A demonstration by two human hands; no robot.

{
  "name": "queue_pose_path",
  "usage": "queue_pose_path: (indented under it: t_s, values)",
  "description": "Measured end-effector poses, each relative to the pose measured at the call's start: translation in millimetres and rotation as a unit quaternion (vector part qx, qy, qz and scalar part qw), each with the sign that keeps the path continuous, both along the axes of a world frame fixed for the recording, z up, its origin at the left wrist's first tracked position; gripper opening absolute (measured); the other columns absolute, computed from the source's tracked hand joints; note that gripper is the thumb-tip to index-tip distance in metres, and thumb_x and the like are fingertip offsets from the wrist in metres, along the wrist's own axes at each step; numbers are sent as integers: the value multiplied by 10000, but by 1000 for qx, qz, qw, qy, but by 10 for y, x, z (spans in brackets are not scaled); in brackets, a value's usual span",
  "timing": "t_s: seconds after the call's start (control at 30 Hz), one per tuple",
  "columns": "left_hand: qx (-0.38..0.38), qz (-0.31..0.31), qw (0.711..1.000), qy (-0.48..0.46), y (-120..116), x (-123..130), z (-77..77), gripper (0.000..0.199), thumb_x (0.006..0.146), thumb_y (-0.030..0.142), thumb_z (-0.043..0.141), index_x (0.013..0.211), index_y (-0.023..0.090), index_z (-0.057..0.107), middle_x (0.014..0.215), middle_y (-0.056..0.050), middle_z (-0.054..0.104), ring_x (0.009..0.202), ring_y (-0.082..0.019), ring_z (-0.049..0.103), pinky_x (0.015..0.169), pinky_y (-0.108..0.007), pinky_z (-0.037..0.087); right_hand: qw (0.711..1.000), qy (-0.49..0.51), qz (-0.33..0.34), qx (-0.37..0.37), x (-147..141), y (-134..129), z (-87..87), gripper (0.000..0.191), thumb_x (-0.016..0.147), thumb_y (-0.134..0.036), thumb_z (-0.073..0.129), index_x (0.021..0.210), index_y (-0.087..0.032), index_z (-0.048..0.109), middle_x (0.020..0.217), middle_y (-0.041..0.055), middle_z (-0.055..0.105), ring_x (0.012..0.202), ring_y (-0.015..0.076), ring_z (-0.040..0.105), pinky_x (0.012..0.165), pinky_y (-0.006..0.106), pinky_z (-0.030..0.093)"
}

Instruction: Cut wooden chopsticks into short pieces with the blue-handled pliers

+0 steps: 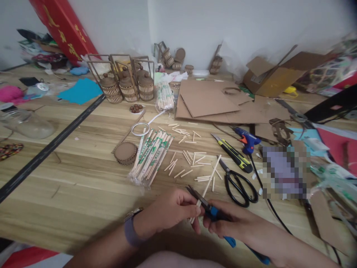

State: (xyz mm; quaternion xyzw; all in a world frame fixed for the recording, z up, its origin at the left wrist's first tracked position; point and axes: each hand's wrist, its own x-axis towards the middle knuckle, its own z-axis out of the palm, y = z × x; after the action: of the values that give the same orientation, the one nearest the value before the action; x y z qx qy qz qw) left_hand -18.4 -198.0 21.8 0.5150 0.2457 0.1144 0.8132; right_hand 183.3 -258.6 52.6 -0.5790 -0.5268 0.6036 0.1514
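At the lower middle, my left hand (177, 208) pinches a long pale wooden stick (212, 175), which slants up to the right. My right hand (231, 219) is closed round a blue-and-black handled cutting tool (213, 212); its dark jaws are beside the stick, just above my left fingertips. Whether the jaws touch the stick is hard to tell. Several short cut stick pieces (203, 178) lie scattered beyond my hands. To their left is a plastic pack of chopsticks (153, 156). Black-handled scissors (240, 188) rest right of the stick.
A yellow-black utility knife (235, 154) and blue glue gun (248, 140) lie to the right, with a black cable running toward my right forearm. Cardboard sheets (209, 102), small lidded baskets (129, 87), a round cardboard piece (125, 153) and a tape roll (140, 129) sit farther back.
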Motion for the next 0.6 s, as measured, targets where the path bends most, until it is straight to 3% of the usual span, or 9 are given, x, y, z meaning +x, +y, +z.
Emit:
queue_pose_path:
  t_s: [0.27,0.47,0.6]
  values:
    - [-1,-1,1000,1,-12,18,-39,337,835,466,636,787,147,734,694,2,649,634,-116,595,708,-230,427,995,59,47,-57,-67,66,124,247,774,-311,556,940,-188,692,855,9,582,767,163,475,668,276,358]
    - [18,-6,1000,24,-13,-3,-46,347,844,468,613,804,148,741,661,0,649,649,-127,581,726,-240,428,996,43,32,-66,-128,68,105,223,674,-291,558,849,-174,630,752,-15,484,687,149,412,622,274,311]
    - [33,-5,999,41,-20,-7,-64,378,833,499,607,793,146,736,639,-3,643,620,-128,548,705,-246,422,999,2,25,-32,-144,49,42,191,627,-242,535,797,-192,607,703,-27,461,654,148,411,599,270,320]
